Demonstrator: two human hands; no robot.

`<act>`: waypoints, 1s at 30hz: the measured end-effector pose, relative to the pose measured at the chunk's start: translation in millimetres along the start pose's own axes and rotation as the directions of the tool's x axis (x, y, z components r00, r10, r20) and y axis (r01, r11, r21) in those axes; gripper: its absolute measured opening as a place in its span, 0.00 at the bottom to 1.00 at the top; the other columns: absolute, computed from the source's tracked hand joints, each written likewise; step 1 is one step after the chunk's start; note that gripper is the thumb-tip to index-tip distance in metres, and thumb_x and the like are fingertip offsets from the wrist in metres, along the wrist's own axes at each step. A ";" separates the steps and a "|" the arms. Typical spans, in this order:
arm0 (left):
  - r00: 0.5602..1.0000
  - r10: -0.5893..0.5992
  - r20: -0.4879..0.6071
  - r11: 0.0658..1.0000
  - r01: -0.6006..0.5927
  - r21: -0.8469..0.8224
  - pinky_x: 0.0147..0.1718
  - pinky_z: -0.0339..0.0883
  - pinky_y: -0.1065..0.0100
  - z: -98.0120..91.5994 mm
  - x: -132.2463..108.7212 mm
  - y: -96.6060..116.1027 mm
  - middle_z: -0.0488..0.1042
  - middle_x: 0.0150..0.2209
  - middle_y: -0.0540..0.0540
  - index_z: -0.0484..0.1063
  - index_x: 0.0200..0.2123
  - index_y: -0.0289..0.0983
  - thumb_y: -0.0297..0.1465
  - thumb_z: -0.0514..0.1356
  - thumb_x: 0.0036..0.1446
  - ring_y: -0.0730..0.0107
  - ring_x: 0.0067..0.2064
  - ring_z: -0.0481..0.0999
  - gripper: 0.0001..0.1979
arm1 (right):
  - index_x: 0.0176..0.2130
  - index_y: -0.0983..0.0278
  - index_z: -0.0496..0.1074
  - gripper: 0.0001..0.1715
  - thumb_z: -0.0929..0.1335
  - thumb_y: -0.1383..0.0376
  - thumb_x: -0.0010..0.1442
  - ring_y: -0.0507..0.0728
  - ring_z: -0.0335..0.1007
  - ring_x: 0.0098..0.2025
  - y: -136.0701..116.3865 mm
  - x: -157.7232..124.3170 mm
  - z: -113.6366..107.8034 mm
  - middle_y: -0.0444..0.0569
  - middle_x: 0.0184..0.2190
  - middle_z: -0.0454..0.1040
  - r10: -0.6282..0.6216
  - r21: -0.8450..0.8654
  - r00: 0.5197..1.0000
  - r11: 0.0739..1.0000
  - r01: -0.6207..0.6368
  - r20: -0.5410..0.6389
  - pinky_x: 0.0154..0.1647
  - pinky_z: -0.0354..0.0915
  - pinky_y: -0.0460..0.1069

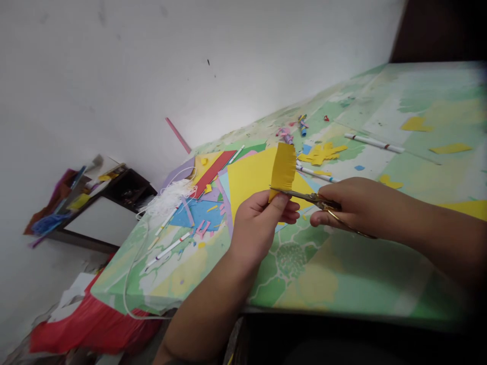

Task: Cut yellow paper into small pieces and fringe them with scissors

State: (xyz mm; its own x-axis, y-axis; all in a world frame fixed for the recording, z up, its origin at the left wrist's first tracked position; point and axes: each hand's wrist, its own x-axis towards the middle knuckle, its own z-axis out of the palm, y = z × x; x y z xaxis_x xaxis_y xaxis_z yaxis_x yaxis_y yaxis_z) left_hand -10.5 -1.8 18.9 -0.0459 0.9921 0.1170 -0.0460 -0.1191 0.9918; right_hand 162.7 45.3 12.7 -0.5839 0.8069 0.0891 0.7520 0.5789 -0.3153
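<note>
My left hand point(258, 218) pinches the lower end of a yellow paper strip point(282, 165) between thumb and fingers. The strip stands upright, its right edge cut into a row of fine slits. My right hand point(348, 205) is wrapped around the handles of a pair of scissors point(317, 198). Their blades reach left to the strip's lower part, just above my left thumb; I cannot tell how far apart they are. Behind my left hand lies a stack of coloured paper with a yellow sheet point(247, 177) on top.
White string point(171, 197) lies bunched at the left, a strand hanging over the table's front edge. Markers, including a white marker point(375, 143), and yellow paper scraps point(325, 153) are scattered about the patterned tablecloth point(304, 284). A small cabinet point(102, 218) stands beyond the left edge.
</note>
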 end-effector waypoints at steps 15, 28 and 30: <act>0.997 -0.052 0.052 0.999 0.053 -0.006 0.19 0.68 0.75 -0.1 -2.1 0.5 0.75 0.22 0.50 0.71 0.28 0.34 0.36 0.58 0.51 0.76 0.20 0.73 0.10 | 0.19 0.61 0.56 0.29 0.57 0.39 0.49 0.52 0.54 0.19 4.7 1.4 0.3 0.43 0.14 0.61 0.023 0.019 0.999 1.000 -0.024 0.031 0.19 0.48 0.46; 0.999 0.044 0.024 0.997 -0.045 0.062 0.21 0.68 0.75 3.3 -5.9 3.9 0.74 0.21 0.51 0.71 0.25 0.35 0.32 0.56 0.52 0.78 0.20 0.72 0.08 | 0.23 0.61 0.59 0.28 0.58 0.39 0.50 0.52 0.58 0.21 6.6 -2.0 6.8 0.44 0.18 0.65 -0.065 0.091 0.998 0.994 0.063 0.018 0.20 0.51 0.46; 0.998 0.052 0.025 0.994 -0.054 0.098 0.21 0.68 0.76 3.7 -6.6 4.6 0.73 0.21 0.51 0.70 0.24 0.35 0.31 0.56 0.52 0.79 0.21 0.72 0.09 | 0.23 0.61 0.59 0.28 0.58 0.40 0.49 0.52 0.58 0.21 5.6 -1.9 7.4 0.44 0.18 0.65 -0.071 0.082 0.997 0.994 0.070 0.005 0.20 0.51 0.46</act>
State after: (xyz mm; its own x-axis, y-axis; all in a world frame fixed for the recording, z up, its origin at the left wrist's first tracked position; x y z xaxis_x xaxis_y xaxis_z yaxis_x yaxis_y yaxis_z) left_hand -6.8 -8.7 22.9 -0.0235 0.9852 0.1696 0.0544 -0.1682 0.9843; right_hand 165.7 46.1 3.8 -0.6370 0.7635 0.1063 0.6815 0.6223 -0.3851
